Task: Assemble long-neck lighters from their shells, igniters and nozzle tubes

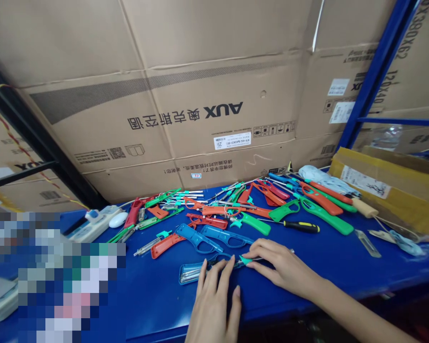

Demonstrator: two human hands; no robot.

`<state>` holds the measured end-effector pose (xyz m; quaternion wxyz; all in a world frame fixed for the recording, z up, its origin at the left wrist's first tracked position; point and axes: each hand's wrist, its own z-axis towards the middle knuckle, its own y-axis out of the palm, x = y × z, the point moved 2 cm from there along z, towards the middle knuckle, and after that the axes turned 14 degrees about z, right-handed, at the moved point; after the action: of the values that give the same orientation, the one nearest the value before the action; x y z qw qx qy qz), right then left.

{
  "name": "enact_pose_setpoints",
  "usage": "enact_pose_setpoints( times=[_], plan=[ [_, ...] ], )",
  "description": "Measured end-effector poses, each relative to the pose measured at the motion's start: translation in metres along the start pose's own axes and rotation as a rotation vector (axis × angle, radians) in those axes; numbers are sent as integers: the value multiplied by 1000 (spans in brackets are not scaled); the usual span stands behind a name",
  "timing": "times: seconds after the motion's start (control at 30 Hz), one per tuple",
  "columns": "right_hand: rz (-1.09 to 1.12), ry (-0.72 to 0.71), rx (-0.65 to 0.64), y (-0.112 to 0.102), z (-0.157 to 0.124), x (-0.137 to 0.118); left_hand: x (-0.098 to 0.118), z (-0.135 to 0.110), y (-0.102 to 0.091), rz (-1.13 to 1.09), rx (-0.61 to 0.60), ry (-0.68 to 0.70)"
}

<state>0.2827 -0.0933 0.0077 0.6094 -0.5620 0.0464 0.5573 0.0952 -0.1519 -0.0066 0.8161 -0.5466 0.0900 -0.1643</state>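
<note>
As the left hand (212, 305) and right hand (284, 267) pinch a blue lighter casing (195, 271) together, coloured lighter parts (232, 212) on the desk (318, 267), just before an upside-down AUX carton (186, 95)

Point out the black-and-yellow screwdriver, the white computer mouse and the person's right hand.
black-and-yellow screwdriver (302, 226): head view, on its grip.
white computer mouse (118, 219): head view, on its top shell.
right hand (282, 267): head view, on the back of the hand.
</note>
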Motion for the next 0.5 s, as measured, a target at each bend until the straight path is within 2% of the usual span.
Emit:
enact_pose_setpoints(
  times=[0.2, 0.5],
  plan=[
    [-53, -37, 16, 0, 2, -1, 1, 2, 4, 229, 37, 191],
    [-38, 11, 12, -4, 2, -2, 3, 0, 7, 322, 85, 198]
  ],
)
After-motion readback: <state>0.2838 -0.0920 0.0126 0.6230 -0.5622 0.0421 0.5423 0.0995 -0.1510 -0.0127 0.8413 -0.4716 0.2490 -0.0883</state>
